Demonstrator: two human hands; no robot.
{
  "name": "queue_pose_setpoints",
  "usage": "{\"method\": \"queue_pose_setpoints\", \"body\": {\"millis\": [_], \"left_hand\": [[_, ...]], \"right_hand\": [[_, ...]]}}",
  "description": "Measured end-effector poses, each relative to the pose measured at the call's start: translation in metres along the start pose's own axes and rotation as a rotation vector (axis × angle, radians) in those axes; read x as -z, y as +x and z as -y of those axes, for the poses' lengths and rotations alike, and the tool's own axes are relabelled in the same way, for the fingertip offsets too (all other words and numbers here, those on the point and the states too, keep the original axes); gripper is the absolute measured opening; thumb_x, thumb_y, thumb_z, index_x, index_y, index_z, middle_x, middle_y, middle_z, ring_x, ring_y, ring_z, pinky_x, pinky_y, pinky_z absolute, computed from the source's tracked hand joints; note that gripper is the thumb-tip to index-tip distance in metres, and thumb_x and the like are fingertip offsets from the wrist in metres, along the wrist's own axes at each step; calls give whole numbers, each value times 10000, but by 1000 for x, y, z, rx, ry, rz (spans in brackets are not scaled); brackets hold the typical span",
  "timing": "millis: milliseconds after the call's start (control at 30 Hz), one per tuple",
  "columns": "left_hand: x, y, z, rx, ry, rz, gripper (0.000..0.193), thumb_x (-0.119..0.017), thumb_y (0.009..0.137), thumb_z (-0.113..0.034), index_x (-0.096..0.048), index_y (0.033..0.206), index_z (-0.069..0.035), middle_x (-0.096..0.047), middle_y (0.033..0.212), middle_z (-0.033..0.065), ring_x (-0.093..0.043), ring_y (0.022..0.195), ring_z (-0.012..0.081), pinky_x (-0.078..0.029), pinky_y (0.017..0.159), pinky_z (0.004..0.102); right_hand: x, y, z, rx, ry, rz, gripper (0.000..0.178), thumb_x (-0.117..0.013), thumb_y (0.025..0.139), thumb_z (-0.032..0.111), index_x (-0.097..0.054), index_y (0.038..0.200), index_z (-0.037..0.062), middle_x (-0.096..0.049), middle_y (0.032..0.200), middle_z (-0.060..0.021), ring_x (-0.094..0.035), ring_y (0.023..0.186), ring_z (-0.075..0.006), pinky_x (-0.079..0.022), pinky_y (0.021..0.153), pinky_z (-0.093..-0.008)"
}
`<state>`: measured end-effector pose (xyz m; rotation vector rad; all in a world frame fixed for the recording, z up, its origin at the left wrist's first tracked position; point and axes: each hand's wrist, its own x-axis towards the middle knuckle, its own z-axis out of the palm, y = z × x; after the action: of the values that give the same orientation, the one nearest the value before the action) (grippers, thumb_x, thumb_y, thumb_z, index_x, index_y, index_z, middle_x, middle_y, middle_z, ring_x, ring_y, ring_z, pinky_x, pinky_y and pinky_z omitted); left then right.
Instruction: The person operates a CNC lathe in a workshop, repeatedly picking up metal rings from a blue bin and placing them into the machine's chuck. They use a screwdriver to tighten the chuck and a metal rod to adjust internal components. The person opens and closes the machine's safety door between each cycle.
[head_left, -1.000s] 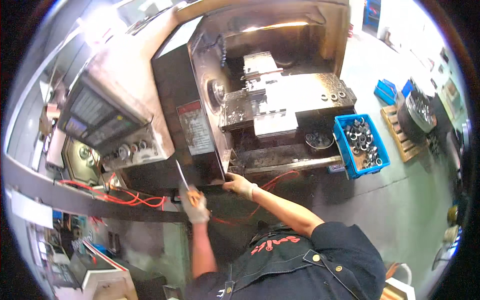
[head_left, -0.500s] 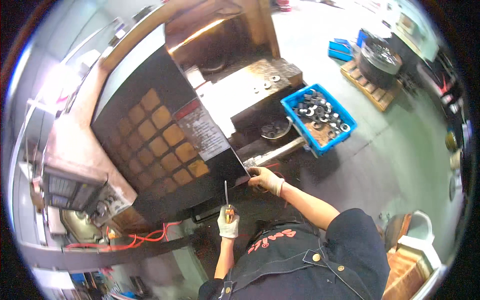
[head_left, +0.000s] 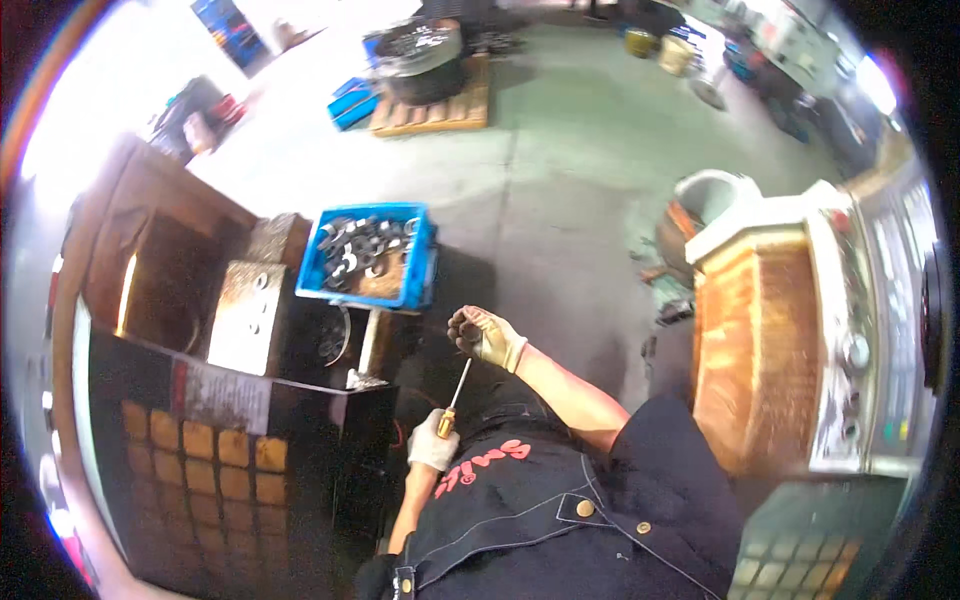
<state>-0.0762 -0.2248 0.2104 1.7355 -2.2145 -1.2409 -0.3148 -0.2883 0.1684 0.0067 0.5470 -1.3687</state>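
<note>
A screwdriver (head_left: pixel 447 422) with an amber handle and a thin metal shaft is in my left hand (head_left: pixel 430 447), which wears a pale glove and is closed round the handle. The shaft points up and slightly right, its tip close below my right hand (head_left: pixel 488 338). That hand is gloved too, with dark-stained fingers curled inward. Whatever lies in the curled fingers, if anything, is too dark to make out. Up and left of it, a blue crate (head_left: pixel 428 262) holds many dark and shiny metal rings.
On the left stands a machine with a dark door panel (head_left: pixel 345 450); a few rings lie on its pale ledge (head_left: pixel 232 325). Another machine with an orange-brown window (head_left: pixel 750 350) is at right. Farther off, a large drum (head_left: pixel 425 80) sits on a wooden pallet (head_left: pixel 440 118).
My view has swung right, away from the machine's door. My right hand has left the door edge, and its fingers are curled. The left hand still holds the screwdriver, now nearer the right hand.
</note>
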Motion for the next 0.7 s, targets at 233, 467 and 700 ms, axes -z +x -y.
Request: {"method": "queue_pose_setpoints", "body": {"millis": [233,467,700], "left_hand": [[16,-2,0,-185,112,265,305,-596,687,-227,-607,977,-133,-648,844,178,-622,850,373,-482,718,427],[-17,-37,63,-302,-17,446,343,-613,677,-237,-613,1002,-129,-641,876,184,-619,852,375,-482,715,426],[-28,-74,69,-300,69,557,318,-619,688,-225,-596,984,-111,-642,893,189,-612,893,375,-476,759,424]], "right_hand": [[70,-73,25,393,142,-267,212,-598,888,325,-594,856,115,-647,917,-59,-639,833,-218,-525,639,-351],[90,-141,-48,531,89,-430,181,-637,823,61,-546,960,136,-611,996,-41,-606,914,-206,-531,726,-381],[110,-211,-130,704,0,-443,544,-581,635,-192,-482,1063,129,-552,1063,-97,-582,1005,-270,-519,868,-447]]}}
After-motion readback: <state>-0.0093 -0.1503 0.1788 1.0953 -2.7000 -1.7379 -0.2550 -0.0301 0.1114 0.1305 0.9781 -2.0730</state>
